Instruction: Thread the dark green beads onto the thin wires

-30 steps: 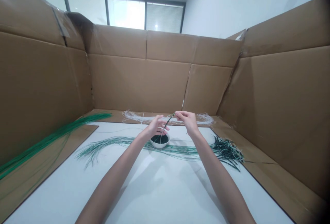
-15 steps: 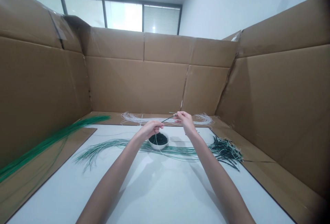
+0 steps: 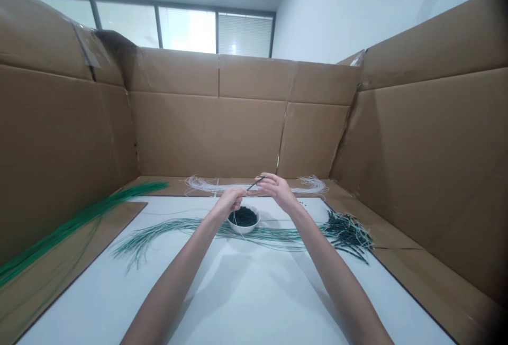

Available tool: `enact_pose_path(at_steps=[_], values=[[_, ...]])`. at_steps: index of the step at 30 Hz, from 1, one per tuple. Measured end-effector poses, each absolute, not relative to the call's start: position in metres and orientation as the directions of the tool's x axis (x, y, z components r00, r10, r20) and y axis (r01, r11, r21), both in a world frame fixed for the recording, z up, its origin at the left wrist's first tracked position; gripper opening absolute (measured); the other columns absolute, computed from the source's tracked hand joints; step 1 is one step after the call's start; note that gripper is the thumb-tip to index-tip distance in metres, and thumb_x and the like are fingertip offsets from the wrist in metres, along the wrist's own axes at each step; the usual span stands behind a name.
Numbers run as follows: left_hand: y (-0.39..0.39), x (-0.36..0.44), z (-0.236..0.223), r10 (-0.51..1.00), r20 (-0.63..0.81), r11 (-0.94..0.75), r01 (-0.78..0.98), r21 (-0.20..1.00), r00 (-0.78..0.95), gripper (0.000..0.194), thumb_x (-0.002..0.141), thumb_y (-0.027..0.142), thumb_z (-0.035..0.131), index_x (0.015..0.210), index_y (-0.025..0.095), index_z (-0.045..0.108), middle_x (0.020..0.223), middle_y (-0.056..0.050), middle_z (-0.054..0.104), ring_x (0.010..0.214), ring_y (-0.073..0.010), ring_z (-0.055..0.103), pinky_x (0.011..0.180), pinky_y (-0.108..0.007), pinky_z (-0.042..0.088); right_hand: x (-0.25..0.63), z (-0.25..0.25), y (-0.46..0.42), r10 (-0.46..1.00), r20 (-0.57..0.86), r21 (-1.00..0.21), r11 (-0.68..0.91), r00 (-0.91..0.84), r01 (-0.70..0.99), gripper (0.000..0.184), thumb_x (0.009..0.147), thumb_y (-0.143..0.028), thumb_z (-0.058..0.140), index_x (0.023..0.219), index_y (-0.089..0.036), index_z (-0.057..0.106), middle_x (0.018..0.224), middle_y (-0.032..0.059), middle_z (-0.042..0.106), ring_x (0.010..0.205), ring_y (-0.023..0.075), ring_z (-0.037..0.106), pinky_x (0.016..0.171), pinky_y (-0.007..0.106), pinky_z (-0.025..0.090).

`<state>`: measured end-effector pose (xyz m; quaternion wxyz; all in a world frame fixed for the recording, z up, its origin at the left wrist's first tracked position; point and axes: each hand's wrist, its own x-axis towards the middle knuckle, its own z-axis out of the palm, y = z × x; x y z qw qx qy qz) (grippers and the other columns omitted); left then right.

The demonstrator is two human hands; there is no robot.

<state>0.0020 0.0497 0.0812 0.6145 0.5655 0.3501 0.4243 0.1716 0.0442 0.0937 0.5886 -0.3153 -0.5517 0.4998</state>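
Far left, a long green bundle (image 3: 75, 223) lies on a cardboard flap (image 3: 115, 228), with looser green strands (image 3: 159, 234) on the table next to it. Left hand (image 3: 229, 203) is curled nearly shut, pinching a thin wire (image 3: 254, 183), and right hand (image 3: 278, 191) pinches the same wire higher up. Its top looks strung with dark beads, though that's hard to tell at this size. Just below sits a white bowl (image 3: 244, 228), well stocked with beads (image 3: 243, 216). Off right, a dark bunch (image 3: 349, 231) looks done — but the white wires (image 3: 214, 184) along the far edge look bare, so there's plenty left. White table (image 3: 254, 302), cardboard walls (image 3: 210, 133) around it, windows (image 3: 186, 30) beyond.
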Motion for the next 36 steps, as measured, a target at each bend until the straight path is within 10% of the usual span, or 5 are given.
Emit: enact_pose_path(at_steps=[23, 31, 36], values=[[0.049, 0.001, 0.082, 0.913, -0.011, 0.073, -0.138, 0.988, 0.408, 0.021, 0.060, 0.030, 0.060, 0.073, 0.015, 0.052, 0.044, 0.011, 0.013, 0.036, -0.0024, 0.010, 0.035, -0.018, 0.005, 0.159, 0.086, 0.040, 0.930, 0.338, -0.938, 0.321, -0.142, -0.133, 0.082, 0.048, -0.023, 0.073, 0.120, -0.016, 0.035, 0.074, 0.0059, 0.068, 0.069, 0.0183, 0.063, 0.071, 0.035, 0.048], [0.044, 0.002, 0.089, 0.930, 0.071, -0.097, 0.054, 0.994, 0.362, 0.026, 0.061, 0.036, 0.059, 0.069, 0.012, 0.060, 0.042, 0.008, 0.018, 0.037, -0.0033, 0.014, 0.036, -0.020, 0.006, 0.168, 0.091, 0.040, 0.937, 0.337, -0.941, 0.333, -0.094, -0.055, 0.078, 0.051, -0.026, 0.072, 0.120, -0.015, 0.038, 0.066, 0.0043, 0.067, 0.061, 0.0171, 0.062, 0.063, 0.032, 0.050], [0.045, -0.002, 0.090, 0.919, 0.111, -0.157, 0.092, 0.983, 0.378, 0.034, 0.059, 0.042, 0.059, 0.074, 0.011, 0.062, 0.045, 0.008, 0.017, 0.041, -0.0039, 0.013, 0.039, -0.021, 0.006, 0.183, 0.097, 0.042, 0.936, 0.346, -0.938, 0.343, -0.072, -0.045, 0.043, 0.056, -0.032, 0.068, 0.095, -0.014, 0.058, 0.077, 0.0070, 0.067, 0.071, 0.0179, 0.063, 0.062, 0.029, 0.051]])
